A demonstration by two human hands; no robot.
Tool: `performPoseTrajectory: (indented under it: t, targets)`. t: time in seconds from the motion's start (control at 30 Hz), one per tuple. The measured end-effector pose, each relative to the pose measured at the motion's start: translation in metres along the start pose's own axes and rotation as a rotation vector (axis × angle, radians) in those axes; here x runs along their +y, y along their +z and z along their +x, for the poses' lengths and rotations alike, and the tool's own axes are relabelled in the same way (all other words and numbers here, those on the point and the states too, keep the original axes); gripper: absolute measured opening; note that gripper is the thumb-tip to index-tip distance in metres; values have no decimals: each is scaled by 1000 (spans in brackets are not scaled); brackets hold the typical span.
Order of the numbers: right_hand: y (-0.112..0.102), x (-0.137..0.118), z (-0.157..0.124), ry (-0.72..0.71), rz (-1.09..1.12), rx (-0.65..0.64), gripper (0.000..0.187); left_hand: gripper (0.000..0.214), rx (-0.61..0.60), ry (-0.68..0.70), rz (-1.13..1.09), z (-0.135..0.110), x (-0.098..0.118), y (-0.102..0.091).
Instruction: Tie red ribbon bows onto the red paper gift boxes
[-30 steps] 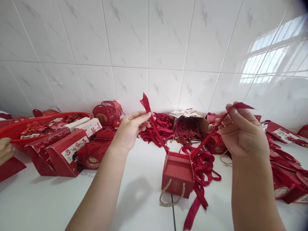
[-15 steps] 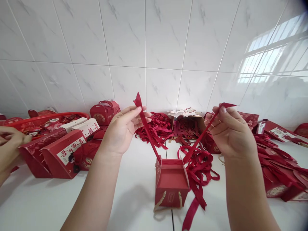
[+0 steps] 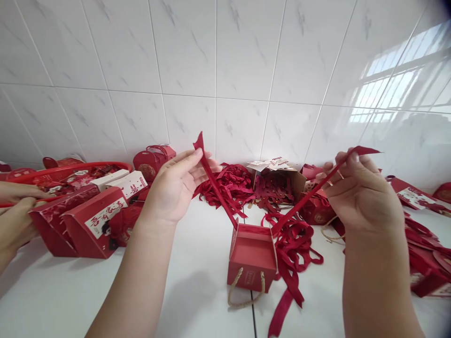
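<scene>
A small red gift box with a twisted rope handle stands on the white table. One red ribbon passes through its top sides, and its two ends rise in a V. My left hand pinches the left end between thumb and finger, above and left of the box. Up on the right, my right hand pinches the other end, whose tip sticks out past the thumb. Both lengths look taut. Beside the box lies a tangle of loose red ribbons.
Behind are a ribbon heap and an open carton of red pieces. Red boxes and a red basket stand at left, where another person's hands touch the basket's rim. More red boxes are at right.
My right hand has moved outward to the right, drawing its ribbon end further out. My left hand has risen slightly. The other person's hands have shifted at the basket.
</scene>
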State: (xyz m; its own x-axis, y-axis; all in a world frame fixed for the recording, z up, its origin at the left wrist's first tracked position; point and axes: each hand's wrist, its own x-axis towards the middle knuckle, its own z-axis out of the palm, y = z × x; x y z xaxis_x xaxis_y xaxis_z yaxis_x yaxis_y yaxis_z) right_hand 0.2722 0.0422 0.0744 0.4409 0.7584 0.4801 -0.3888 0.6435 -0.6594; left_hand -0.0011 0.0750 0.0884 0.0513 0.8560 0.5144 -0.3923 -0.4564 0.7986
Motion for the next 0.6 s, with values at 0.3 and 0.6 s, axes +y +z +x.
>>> performPoseTrajectory:
  t: [0.3, 0.6]
  targets:
    - [-4, 8, 6, 24, -19, -48, 11, 9, 69, 2, 67, -1, 3, -2]
    - [2, 10, 2, 22, -75, -156, 10, 14, -31, -77, 68, -3, -5, 7]
